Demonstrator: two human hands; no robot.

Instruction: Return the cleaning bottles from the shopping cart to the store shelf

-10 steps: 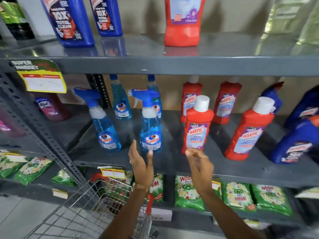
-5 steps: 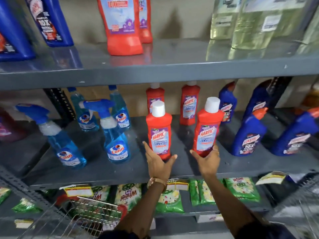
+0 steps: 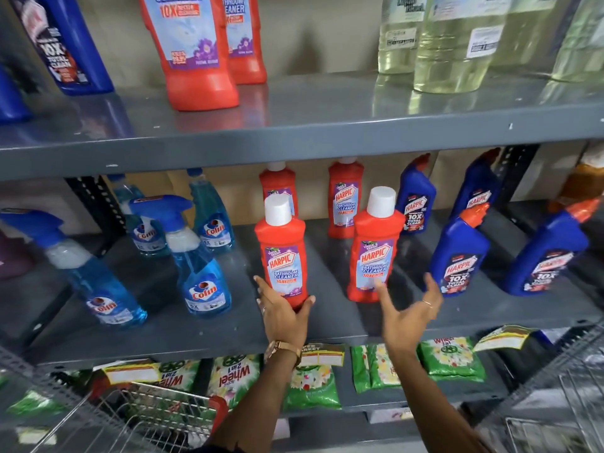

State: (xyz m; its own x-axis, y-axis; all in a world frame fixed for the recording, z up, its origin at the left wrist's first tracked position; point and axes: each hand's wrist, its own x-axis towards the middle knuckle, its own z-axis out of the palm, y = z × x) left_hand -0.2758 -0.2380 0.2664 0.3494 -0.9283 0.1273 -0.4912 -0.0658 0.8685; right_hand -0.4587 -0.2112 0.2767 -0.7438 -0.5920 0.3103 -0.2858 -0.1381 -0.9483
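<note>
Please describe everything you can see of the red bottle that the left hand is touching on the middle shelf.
The red Harpic bottle looks like glossy plastic, with a white screw cap and a purple and light blue label reading "Bathroom Cleaner". It stands upright, near the front of the grey middle shelf, closed. The left hand cups its base, thumb on one side and fingers on the other. A second red bottle stands apart to its right.

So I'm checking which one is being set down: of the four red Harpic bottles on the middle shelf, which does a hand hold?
The front-left red bottle; the left hand cups its base. The other three stand untouched.
</note>
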